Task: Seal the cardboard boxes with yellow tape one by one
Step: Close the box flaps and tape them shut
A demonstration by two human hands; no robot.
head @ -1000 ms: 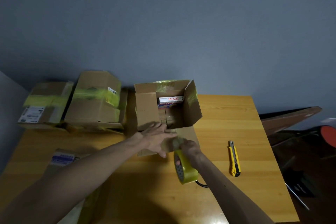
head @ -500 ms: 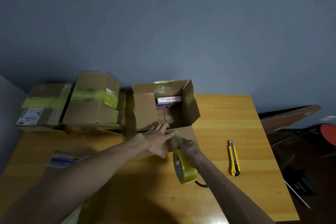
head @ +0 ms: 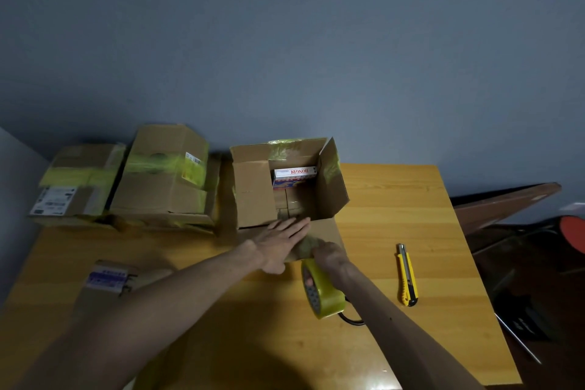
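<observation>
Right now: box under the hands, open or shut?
Open. On the cardboard box the side flaps stand up, and a red-lettered white carton shows inside. The left hand lies flat on its near flap.

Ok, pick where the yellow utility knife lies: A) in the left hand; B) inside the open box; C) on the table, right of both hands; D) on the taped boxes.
C: the utility knife lies on the table, right of the right hand holding the tape roll.

Matt brown cardboard open box (head: 256,196), glossy yellow plastic tape roll (head: 326,293), smooth varnished wooden table (head: 395,199), yellow plastic knife (head: 406,275)
</observation>
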